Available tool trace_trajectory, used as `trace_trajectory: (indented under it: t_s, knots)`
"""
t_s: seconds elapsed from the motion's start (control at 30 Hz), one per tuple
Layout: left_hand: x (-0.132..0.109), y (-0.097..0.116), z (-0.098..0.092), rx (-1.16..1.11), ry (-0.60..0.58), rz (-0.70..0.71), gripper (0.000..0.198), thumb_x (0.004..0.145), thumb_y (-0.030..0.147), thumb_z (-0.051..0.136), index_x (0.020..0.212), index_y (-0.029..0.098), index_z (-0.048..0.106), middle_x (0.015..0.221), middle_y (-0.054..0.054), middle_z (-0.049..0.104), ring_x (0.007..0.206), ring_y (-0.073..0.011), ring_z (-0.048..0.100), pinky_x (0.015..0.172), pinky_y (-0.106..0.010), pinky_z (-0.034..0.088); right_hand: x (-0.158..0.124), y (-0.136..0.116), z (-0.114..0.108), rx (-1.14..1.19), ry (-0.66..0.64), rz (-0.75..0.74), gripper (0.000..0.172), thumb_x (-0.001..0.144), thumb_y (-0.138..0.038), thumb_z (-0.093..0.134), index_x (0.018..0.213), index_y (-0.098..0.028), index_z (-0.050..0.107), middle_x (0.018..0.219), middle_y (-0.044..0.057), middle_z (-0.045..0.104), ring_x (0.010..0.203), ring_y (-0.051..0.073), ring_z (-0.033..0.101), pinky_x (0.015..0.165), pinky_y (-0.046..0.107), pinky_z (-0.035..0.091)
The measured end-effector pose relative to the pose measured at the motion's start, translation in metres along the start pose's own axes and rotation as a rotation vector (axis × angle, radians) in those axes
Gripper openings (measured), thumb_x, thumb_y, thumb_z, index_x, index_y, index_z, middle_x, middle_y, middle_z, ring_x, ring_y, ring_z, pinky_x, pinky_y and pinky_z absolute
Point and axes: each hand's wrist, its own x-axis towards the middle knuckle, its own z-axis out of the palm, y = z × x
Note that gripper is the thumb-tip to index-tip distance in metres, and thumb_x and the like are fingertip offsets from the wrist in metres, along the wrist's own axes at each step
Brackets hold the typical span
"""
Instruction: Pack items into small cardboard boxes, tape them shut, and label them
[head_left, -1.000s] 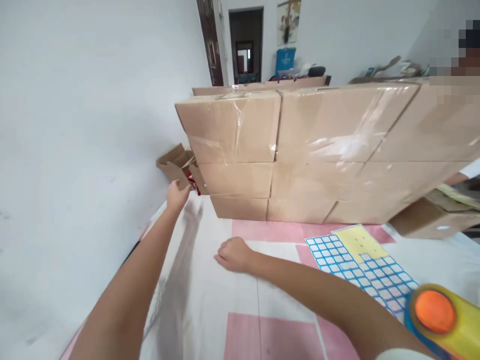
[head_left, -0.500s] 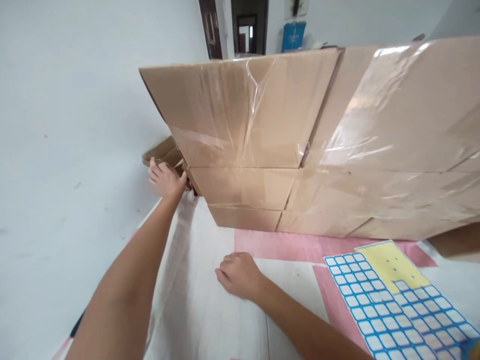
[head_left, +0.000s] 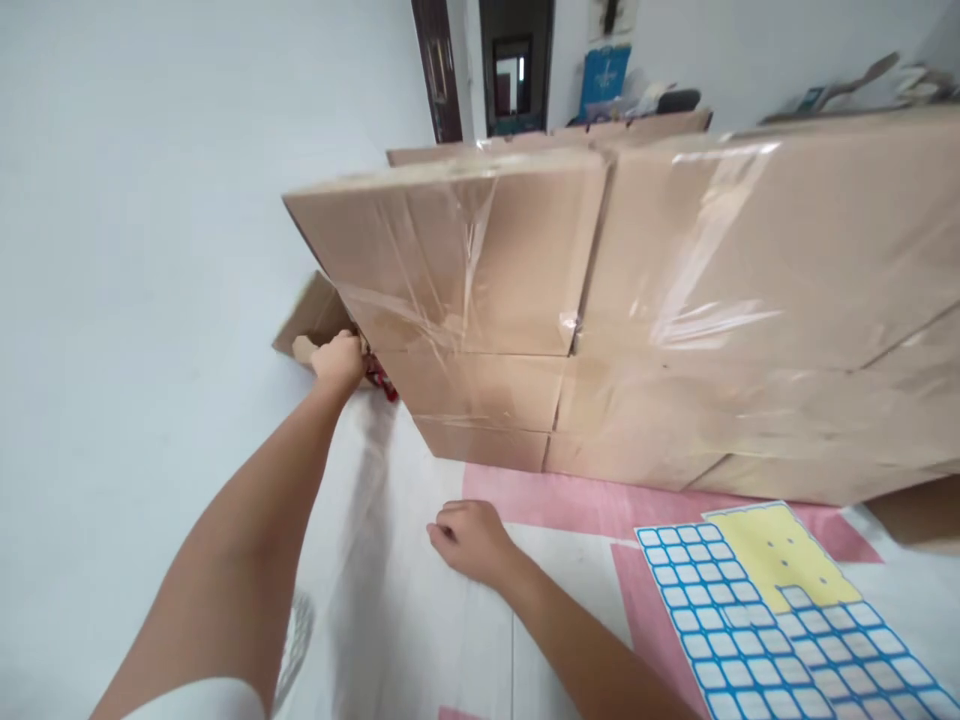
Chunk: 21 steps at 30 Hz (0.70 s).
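Observation:
My left hand point(head_left: 339, 358) is stretched far out to the left end of a stack of taped cardboard boxes point(head_left: 615, 300). Its fingers are curled inside a small open carton point(head_left: 315, 318) that stands against the wall; what they hold is hidden. A red item point(head_left: 381, 381) shows just beside the hand at the carton's base. My right hand point(head_left: 469, 538) rests on the white and pink table cover point(head_left: 420, 620), fingers curled under, nothing visible in it.
A sheet of blue-bordered labels point(head_left: 780, 620) with a yellow backing lies at the lower right. The white wall point(head_left: 135, 250) runs along the left. A doorway point(head_left: 514, 65) and cluttered shelf sit beyond the boxes.
My left hand has gone from the carton's flap deeper into the carton and closed its fingers. The view has pulled back a little. My right hand has stayed in place.

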Motion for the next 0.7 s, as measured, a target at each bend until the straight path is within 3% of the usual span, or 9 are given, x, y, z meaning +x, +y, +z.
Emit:
trace_trajectory:
  t_s: [0.17,0.3,0.4,0.5,0.57,0.63,0.7]
  knots:
    - [-0.077,-0.017,-0.051,0.174,0.119,-0.104,0.035,0.098,0.034,0.048,0.103,0.004,0.066,0.13,-0.02,0.061,0.102,-0.032,0.066,0.085,-0.043,0.05,0.003,0.002,-0.006,0.112,0.035,0.001,0.039,0.091,-0.022,0.057,0.058,-0.019,0.037,0.062,-0.005,0.044,0.06,0.01,0.041,0.061,0.025,0.028]
    - [-0.178,-0.046,-0.101,0.249,0.215,-0.108,0.042,0.103,0.042,0.036,0.104,0.01,0.063,0.132,-0.01,0.06,0.093,-0.0239,0.065,0.082,-0.038,0.05,-0.002,-0.005,-0.013,0.167,0.06,-0.012,0.031,0.09,-0.02,0.058,0.061,-0.019,0.048,0.067,-0.003,0.051,0.065,0.012,0.047,0.064,0.026,0.035]
    - [-0.261,-0.076,-0.126,0.281,0.312,-0.032,0.048,0.103,0.052,0.028,0.101,0.018,0.062,0.124,0.0,0.063,0.079,-0.0143,0.064,0.069,-0.026,0.048,-0.009,-0.021,-0.025,0.229,0.083,-0.024,0.005,0.089,-0.024,0.065,0.091,-0.02,0.065,0.095,0.004,0.065,0.081,0.016,0.059,0.074,0.028,0.046]
    - [-0.33,-0.094,-0.129,0.232,0.374,0.24,0.038,0.102,0.054,0.034,0.102,0.026,0.06,0.114,0.0,0.067,0.075,-0.0144,0.067,0.057,-0.023,0.047,-0.024,-0.049,-0.04,0.303,0.1,-0.032,0.05,0.086,-0.036,0.073,0.131,-0.022,0.057,0.133,0.013,0.061,0.111,0.022,0.062,0.092,0.036,0.05]
    - [-0.365,-0.091,-0.121,0.21,0.336,0.403,0.028,0.102,0.047,0.039,0.102,0.027,0.059,0.111,-0.003,0.067,0.076,-0.0154,0.069,0.057,-0.023,0.05,-0.042,-0.069,-0.051,0.362,0.034,-0.024,0.072,0.08,-0.042,0.079,0.144,-0.023,0.05,0.147,0.015,0.053,0.129,0.027,0.055,0.104,0.042,0.046]
    - [-0.391,-0.075,-0.112,0.201,0.275,0.5,0.02,0.103,0.039,0.043,0.104,0.026,0.058,0.111,-0.005,0.067,0.075,-0.0152,0.069,0.059,-0.024,0.053,-0.067,-0.087,-0.063,0.438,-0.148,-0.012,0.081,0.073,-0.043,0.085,0.144,-0.023,0.053,0.146,0.015,0.056,0.132,0.031,0.054,0.107,0.044,0.045]
    - [-0.408,-0.048,-0.103,0.159,0.233,0.578,0.016,0.102,0.033,0.045,0.107,0.024,0.058,0.111,-0.006,0.066,0.075,-0.0157,0.069,0.063,-0.025,0.054,-0.098,-0.101,-0.073,0.525,-0.384,0.015,0.076,0.067,-0.04,0.089,0.136,-0.023,0.062,0.132,0.01,0.068,0.122,0.031,0.063,0.101,0.041,0.05]
